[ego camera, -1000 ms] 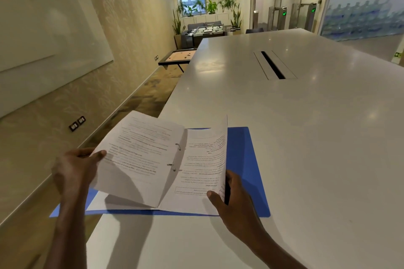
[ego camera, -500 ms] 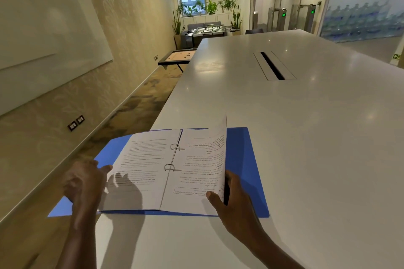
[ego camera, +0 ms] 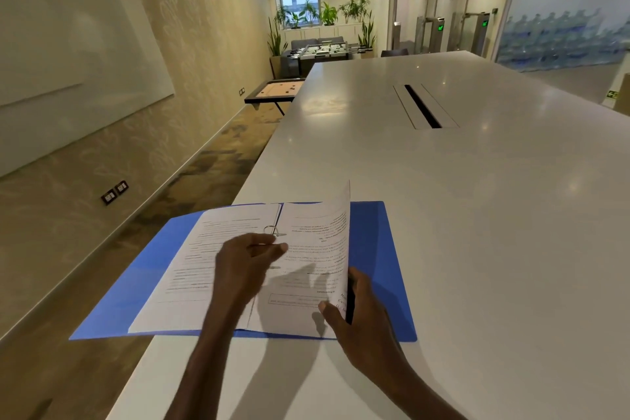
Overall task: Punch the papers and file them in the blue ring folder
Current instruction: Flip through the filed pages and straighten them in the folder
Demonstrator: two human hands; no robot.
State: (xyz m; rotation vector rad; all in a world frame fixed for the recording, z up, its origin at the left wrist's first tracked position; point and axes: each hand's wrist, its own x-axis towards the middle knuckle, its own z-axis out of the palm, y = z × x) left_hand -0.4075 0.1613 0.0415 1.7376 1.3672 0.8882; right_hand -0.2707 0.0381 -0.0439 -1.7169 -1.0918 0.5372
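The blue ring folder (ego camera: 375, 249) lies open at the near left corner of the white table (ego camera: 477, 215), its left cover overhanging the edge. Printed papers lie flat on the left side (ego camera: 194, 269); a right-hand stack (ego camera: 317, 249) curls up at its outer edge. One metal ring (ego camera: 271, 230) shows at the spine. My left hand (ego camera: 243, 266) hovers over the spine with fingers curled, fingertips at the lower ring, which it hides. My right hand (ego camera: 354, 314) grips the raised right edge of the right-hand stack, thumb on top.
A cable slot (ego camera: 421, 106) runs down the table's middle. A whiteboard (ego camera: 68, 44) hangs on the left wall. Beyond the table's left edge lies carpeted floor, with a low game board (ego camera: 276, 90) and a foosball table (ego camera: 324, 51) further back.
The left-hand pages have dropped flat onto the folder's left cover. My left hand let go of them and moved right to the rings at the spine. My right hand kept its hold.
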